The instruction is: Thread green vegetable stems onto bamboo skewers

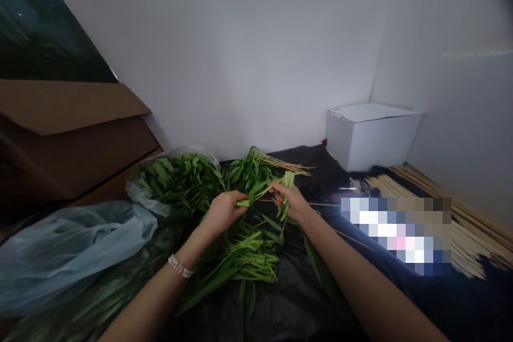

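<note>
Pale grey walls (240, 64) met in a corner behind a work surface spread with a crinkled black sheet (296, 272). Two bare forearms reached in from the bottom edge, the left one wearing a pale bracelet (180, 266).

Near the middle, just above the sheet, the left hand (227, 209) pinched the end of a leafy green sprig (256, 192) between thumb and fingers. Just to its right, the right hand (295, 202) was closed around a small bundle of pale green stems (288, 179), whose ends stuck out above and below the fingers. The sprig spanned the gap between the two hands.

Below them lay a pile of cut greens (252, 256), stems pointing right. Beyond the hands sat a leafy bunch (250, 168) with thin tan sticks (290, 163) fanning rightward, and left of that, more leaves (182, 176) in a clear plastic bag (150, 200). A bluish plastic bag (72, 256) and an open cardboard box (72, 149) filled the left side. At right were a white box (377, 136), long pale rods (467, 248) and a pixelated bright patch (401, 232).
</note>
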{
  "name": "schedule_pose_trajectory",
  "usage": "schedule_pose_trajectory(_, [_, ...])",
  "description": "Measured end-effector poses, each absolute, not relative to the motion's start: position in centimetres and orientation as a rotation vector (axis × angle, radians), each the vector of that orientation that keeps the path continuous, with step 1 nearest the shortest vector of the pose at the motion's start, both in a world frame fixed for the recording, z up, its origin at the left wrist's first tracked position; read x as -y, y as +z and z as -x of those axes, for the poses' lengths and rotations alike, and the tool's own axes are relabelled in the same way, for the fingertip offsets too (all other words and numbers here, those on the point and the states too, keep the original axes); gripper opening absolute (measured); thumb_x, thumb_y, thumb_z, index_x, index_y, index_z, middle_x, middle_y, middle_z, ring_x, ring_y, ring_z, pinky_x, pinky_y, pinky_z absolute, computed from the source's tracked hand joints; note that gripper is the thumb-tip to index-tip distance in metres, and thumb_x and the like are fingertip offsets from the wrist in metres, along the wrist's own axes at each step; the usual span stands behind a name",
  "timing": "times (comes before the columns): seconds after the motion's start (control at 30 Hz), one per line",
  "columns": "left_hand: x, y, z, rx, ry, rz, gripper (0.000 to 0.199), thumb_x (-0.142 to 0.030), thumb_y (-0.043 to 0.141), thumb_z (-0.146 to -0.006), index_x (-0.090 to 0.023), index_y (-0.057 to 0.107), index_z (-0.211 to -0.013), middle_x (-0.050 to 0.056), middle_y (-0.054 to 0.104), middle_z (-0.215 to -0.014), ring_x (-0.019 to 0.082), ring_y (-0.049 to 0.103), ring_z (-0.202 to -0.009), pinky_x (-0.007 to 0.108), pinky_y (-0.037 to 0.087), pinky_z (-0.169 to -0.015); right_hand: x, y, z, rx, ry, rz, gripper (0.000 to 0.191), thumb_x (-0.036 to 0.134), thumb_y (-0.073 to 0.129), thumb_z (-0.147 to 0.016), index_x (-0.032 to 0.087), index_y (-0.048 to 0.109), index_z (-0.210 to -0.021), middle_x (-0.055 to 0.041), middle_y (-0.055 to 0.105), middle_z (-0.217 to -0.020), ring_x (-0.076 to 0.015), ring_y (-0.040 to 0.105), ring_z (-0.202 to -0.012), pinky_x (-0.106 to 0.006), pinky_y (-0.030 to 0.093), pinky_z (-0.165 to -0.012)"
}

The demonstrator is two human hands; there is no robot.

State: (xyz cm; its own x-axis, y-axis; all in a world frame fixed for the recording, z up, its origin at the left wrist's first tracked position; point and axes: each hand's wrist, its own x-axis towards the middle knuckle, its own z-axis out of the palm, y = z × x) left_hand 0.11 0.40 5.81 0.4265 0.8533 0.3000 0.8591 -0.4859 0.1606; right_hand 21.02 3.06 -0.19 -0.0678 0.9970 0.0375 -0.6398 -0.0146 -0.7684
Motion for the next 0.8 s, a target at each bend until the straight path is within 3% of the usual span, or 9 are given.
schedule_pose_trajectory(0.17, [0.0,5.6,-0.5,1.619,-0.624,2.487,0.024,-0.024,0.059,-0.071,-0.021,0.075,-0.089,0.007,0.075,-0.089,0.023,0.067,-0.084,0.028,0.046,-0.074,-2.9,-0.4,-20.5,0.741,1.516,0.642,0.029,0.034,0.081,-0.058,0.015,0.066,-0.074,0.0004,0.066,-0.066,-0.0031,0.039,-0.037,-0.019,0.036,-0.034])
schedule_pose_trajectory(0.3, [-1.0,5.4,0.1,1.910,-1.130,2.417,0.021,-0.029,0.057,-0.069,-0.017,0.073,-0.077,0.001,0.071,-0.071,0.017,0.063,-0.066,0.025,0.043,-0.064,-2.8,-0.5,-20.1,0.727,1.555,0.620,0.029,0.033,0.082,-0.058,0.015,0.067,-0.075,-0.0014,0.068,-0.070,-0.0023,0.037,-0.038,-0.018,0.036,-0.035])
schedule_pose_trajectory(0.4, [-2.3,5.5,1.8,2.189,-1.639,2.183,0.021,-0.034,0.057,-0.067,-0.015,0.066,-0.067,-0.003,0.059,-0.054,0.012,0.050,-0.049,0.022,0.036,-0.049,-3.2,-0.5,-20.6,0.650,1.535,0.607,0.028,0.032,0.081,-0.057,0.016,0.066,-0.075,0.0012,0.066,-0.067,-0.0021,0.036,-0.038,-0.017,0.034,-0.035])
schedule_pose_trajectory(0.5, [-3.2,6.0,4.2,2.244,-1.964,1.970,0.022,-0.037,0.057,-0.066,-0.016,0.060,-0.067,-0.005,0.054,-0.053,0.009,0.043,-0.044,0.021,0.033,-0.045,-3.7,-0.5,-21.6,0.594,1.514,0.596,0.029,0.028,0.080,-0.056,0.017,0.067,-0.079,0.0025,0.065,-0.067,-0.0015,0.035,-0.038,-0.017,0.033,-0.035])
schedule_pose_trajectory(0.7, [-3.0,8.0,5.3,2.175,-2.059,2.311,0.030,-0.048,0.056,-0.075,-0.020,0.053,-0.085,-0.003,0.058,-0.061,0.014,0.057,-0.053,0.024,0.043,-0.050,-3.4,-0.9,-21.5,0.744,1.550,0.548,0.033,0.025,0.079,-0.056,0.016,0.070,-0.087,0.0031,0.064,-0.063,-0.0024,0.035,-0.038,-0.018,0.035,-0.036])
schedule_pose_trajectory(0.8, [-2.7,9.4,4.4,1.993,-1.868,2.437,0.027,-0.047,0.052,-0.080,-0.020,0.052,-0.084,-0.006,0.050,-0.055,0.012,0.051,-0.048,0.023,0.042,-0.051,-2.8,-0.7,-21.0,0.832,1.533,0.556,0.033,0.026,0.080,-0.057,0.018,0.070,-0.087,0.0026,0.065,-0.064,-0.0033,0.036,-0.038,-0.019,0.036,-0.037])
